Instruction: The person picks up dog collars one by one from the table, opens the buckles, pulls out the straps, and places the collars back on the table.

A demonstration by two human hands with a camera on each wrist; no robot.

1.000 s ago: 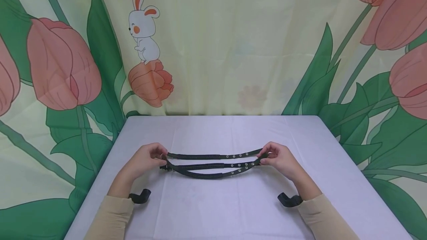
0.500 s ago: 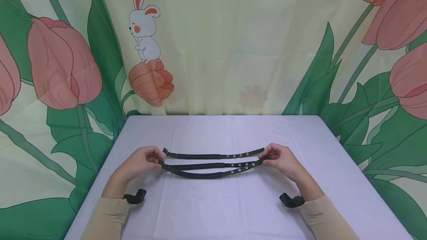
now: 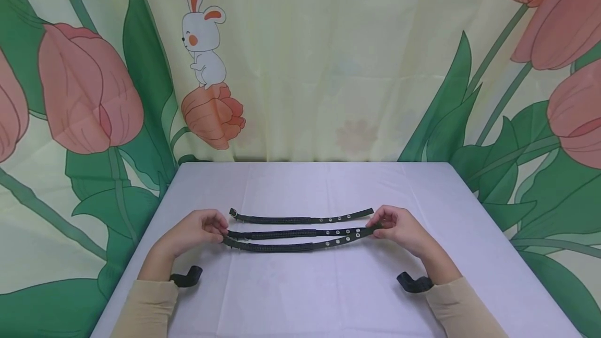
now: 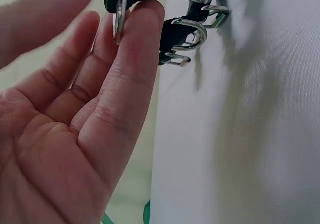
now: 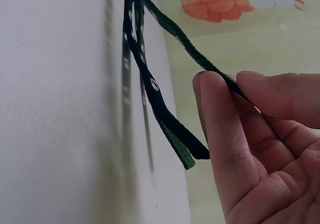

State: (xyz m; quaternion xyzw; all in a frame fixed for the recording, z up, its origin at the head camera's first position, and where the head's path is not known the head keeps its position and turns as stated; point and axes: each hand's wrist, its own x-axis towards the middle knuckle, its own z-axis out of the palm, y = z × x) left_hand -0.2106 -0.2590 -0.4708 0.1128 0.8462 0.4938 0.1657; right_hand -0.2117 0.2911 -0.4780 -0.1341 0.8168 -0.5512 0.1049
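Three black pet collars with metal eyelets lie roughly parallel across the table in the head view: the back collar (image 3: pixel 277 220), the middle collar (image 3: pixel 284 234) and the front collar (image 3: pixel 284 248). My left hand (image 3: pixel 193 229) is at the left ends of the front and middle ones. In the left wrist view its thumb stands apart from the index finger, whose tip touches a collar end beside a metal ring (image 4: pixel 120 15). My right hand (image 3: pixel 398 227) pinches the front collar's raised right end between thumb and index finger. Two other strap ends (image 5: pixel 172 119) hang free beside it.
A white cloth covers the table (image 3: pixel 300 296). Behind it hangs a curtain (image 3: pixel 300 67) printed with tulips and a rabbit. A black wrist device (image 3: pixel 186 277) sits on the left wrist and another black device (image 3: pixel 414 282) on the right.
My left hand has drawn back left and slightly nearer, releasing the back collar's buckle end and spreading the left ends apart. My right hand has shifted slightly right and nearer, leaving the back collar's tip free.
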